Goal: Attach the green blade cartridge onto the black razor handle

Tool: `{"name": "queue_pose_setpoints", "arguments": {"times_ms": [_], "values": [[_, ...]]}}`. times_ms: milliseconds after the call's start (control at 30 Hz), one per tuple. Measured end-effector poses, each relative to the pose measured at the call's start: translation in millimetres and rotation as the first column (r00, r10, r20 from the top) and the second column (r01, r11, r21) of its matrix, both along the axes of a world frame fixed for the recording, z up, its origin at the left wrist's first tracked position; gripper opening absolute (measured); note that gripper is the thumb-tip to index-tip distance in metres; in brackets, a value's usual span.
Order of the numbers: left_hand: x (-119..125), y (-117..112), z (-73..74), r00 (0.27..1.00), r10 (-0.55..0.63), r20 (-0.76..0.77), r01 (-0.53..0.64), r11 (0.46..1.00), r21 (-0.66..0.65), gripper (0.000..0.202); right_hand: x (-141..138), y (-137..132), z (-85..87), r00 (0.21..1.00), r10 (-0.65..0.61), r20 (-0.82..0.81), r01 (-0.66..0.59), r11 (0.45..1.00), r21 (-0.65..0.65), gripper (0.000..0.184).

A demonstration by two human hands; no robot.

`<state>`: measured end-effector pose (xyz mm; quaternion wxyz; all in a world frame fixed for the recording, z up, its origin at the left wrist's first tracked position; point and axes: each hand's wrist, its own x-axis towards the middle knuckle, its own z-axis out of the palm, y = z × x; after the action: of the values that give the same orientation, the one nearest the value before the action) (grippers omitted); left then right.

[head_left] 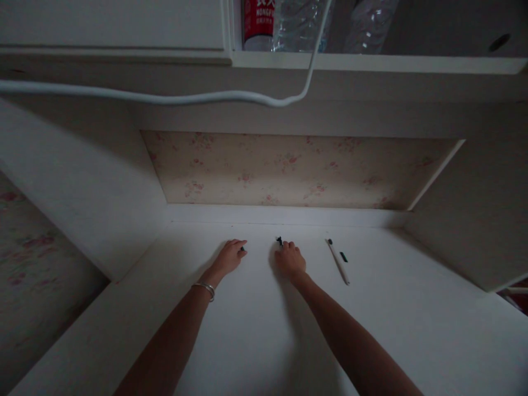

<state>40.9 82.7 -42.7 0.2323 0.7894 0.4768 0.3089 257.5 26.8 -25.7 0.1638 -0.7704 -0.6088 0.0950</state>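
My left hand (232,257), with a silver bangle at its wrist, is over the white tabletop. Its thumb and fingers close on a small dark green piece (242,249), mostly hidden in the pinch. To its right, my right hand (291,259) reaches low to the surface with bent fingers. A small black piece (279,241) sticks out beyond these fingertips, its lower end covered by the hand; its kind is too small to make out. Farther right lie a slim white pen-like stick (339,265) with a black tip and a short dark green piece (344,257).
The white tabletop (243,341) meets a back ledge and a floral wall panel (264,168). White side panels stand left and right. Overhead, a shelf (371,62) holds a red-labelled bottle (259,22) and clear plastic bottles. A white cable (173,99) hangs across the front.
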Motion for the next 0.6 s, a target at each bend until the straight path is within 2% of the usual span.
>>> {"name": "queue_pose_setpoints", "arguments": {"times_ms": [200, 300, 367, 433, 500, 533, 600], "values": [[-1, -54, 17.8, 0.971, 0.018, 0.237, -0.011, 0.999, -0.033, 0.028, 1, 1, 3.0, 0.993, -0.028, -0.119, 0.024, 0.999, -0.038, 0.027], [2, -88, 24.6, 0.924, 0.052, 0.378, -0.003, 0.992, -0.129, 0.032, 3, -9, 7.0, 0.968, -0.029, -0.250, 0.025, 0.999, -0.020, 0.028], [4, -110, 28.3, 0.756, 0.136, 0.640, 0.090, 0.947, -0.307, 0.031, 2, -21, 9.5, 0.927, -0.019, -0.373, 0.024, 1.000, 0.011, 0.028], [7, -128, 31.9, 0.510, 0.220, 0.832, 0.235, 0.894, -0.381, 0.027, -1, -38, 10.5, 0.855, 0.004, -0.518, 0.018, 0.999, 0.039, 0.029], [9, -144, 35.5, 0.306, 0.287, 0.908, 0.371, 0.842, -0.391, 0.023, -8, -59, 9.7, 0.748, 0.025, -0.663, 0.015, 0.998, 0.054, 0.034], [11, -150, 37.1, 0.233, 0.317, 0.919, 0.421, 0.819, -0.389, 0.022, -12, -71, 8.9, 0.686, 0.029, -0.727, 0.017, 0.998, 0.056, 0.038], [14, -161, 39.9, 0.135, 0.374, 0.918, 0.488, 0.781, -0.390, 0.019, -22, -94, 7.8, 0.577, 0.024, -0.816, 0.036, 0.998, 0.055, 0.043]]}}
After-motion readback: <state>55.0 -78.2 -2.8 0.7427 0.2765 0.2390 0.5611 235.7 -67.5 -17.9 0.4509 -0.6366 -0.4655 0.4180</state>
